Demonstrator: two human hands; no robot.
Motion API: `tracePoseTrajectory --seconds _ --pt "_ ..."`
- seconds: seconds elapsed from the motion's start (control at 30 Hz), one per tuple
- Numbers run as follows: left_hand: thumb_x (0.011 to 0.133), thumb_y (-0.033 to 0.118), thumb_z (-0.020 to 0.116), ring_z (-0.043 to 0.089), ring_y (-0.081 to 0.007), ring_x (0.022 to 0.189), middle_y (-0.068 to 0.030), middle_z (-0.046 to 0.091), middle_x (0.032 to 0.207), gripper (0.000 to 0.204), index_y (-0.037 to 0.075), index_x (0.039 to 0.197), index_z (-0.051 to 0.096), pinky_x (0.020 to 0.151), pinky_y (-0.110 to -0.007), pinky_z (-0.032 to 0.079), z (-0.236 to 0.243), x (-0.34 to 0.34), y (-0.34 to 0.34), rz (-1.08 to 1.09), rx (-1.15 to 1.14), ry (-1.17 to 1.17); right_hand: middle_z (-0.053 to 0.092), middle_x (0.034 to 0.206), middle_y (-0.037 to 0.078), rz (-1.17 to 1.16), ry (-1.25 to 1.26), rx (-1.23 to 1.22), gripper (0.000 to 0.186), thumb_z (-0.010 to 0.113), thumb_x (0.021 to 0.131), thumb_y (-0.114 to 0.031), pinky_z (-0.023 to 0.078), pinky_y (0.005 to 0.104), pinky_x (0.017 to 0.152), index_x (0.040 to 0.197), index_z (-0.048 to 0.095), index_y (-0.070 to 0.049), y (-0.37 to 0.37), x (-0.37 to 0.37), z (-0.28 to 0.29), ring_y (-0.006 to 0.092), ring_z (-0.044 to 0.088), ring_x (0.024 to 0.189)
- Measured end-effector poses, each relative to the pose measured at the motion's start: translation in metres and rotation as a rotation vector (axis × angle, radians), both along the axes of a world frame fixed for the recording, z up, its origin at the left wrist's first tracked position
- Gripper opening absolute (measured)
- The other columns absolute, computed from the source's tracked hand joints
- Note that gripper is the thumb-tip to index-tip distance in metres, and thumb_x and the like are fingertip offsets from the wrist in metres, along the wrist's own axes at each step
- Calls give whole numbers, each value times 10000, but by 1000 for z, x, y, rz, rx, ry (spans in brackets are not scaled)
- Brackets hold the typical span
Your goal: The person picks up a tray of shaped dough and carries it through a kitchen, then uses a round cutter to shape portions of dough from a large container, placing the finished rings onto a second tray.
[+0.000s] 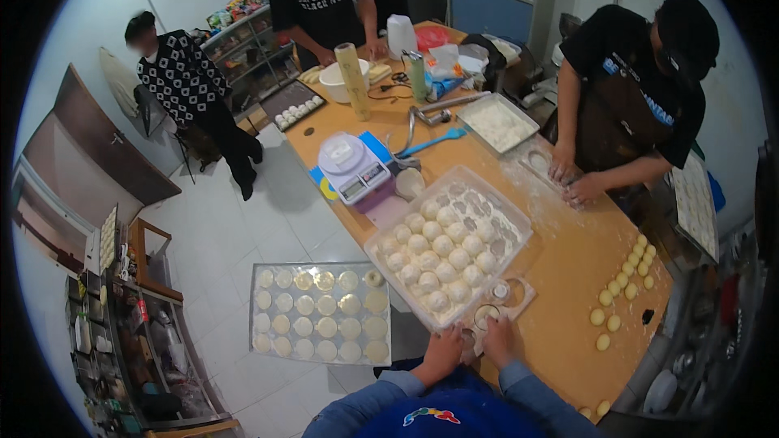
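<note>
A pale board with round holes point(529, 289) lies at the table's near edge, just right of a dough bin. My left hand point(442, 354) is closed at the board's near left end, its fingertips partly hidden. Close beside it, my right hand point(497, 339) bends its fingers down over a round hole in the board; what they pinch is too small to make out. A small round metal piece point(501, 290) sits on the board beyond my fingers. Floury white dough balls point(442, 246) fill much of the translucent plastic bin point(519, 223), whose far right part shows only flour.
Left of me is a tray point(254, 308) of flat dough rounds. A kitchen scale point(355, 170) stands beyond the bin. Yellow balls point(614, 322) lie at right. A co-worker point(625, 105) handles dough across the table near a flour tray point(497, 123); two other people stand farther back.
</note>
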State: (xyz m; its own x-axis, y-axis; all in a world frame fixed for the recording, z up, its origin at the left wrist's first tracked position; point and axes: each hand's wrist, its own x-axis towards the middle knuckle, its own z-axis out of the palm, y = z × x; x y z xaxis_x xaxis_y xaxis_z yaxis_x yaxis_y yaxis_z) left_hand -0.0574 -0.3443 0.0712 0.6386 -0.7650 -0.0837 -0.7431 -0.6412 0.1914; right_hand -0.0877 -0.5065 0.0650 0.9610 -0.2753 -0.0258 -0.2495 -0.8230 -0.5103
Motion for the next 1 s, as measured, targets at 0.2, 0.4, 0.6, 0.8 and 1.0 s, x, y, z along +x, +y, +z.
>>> tracePoseTrajectory --seconds 0.2,0.4,0.6,0.8,1.0 --pt "689 232 620 399 -240 1172 -122 386 1288 370 53 1010 575 800 -459 434 2 0 1 16 -36 56 479 926 239 -13 -40 -19 303 490 692 -6 391 444 766 985 567 0 3 1 -6 403 461 895" --pt "681 231 623 402 -231 1169 -107 404 1266 365 62 1003 582 791 -451 437 -3 -2 0 26 -39 17 483 916 233 -50 7 9 282 485 690 -6 394 440 754 959 568 15 2 1 -9 392 467 884" --pt "695 233 604 415 -229 1149 -114 413 1260 356 68 1011 592 775 -436 440 4 -1 -1 12 4 17 484 903 249 3 -58 8 310 497 676 -9 401 438 718 977 564 25 1 1 -9 396 486 842" --pt "708 211 580 430 -242 1137 -126 424 1250 314 69 987 594 786 -431 436 -2 -1 -1 23 -6 -33 484 912 248 -58 -3 36 319 489 679 -9 400 446 727 989 562 16 6 1 -3 398 482 854" --pt "728 182 555 435 -215 1128 -117 424 1253 303 60 1003 595 783 -430 439 5 -1 -2 12 -36 13 493 953 249 -64 -56 36 303 492 683 -20 408 440 743 974 568 18 2 -1 -7 395 486 893"
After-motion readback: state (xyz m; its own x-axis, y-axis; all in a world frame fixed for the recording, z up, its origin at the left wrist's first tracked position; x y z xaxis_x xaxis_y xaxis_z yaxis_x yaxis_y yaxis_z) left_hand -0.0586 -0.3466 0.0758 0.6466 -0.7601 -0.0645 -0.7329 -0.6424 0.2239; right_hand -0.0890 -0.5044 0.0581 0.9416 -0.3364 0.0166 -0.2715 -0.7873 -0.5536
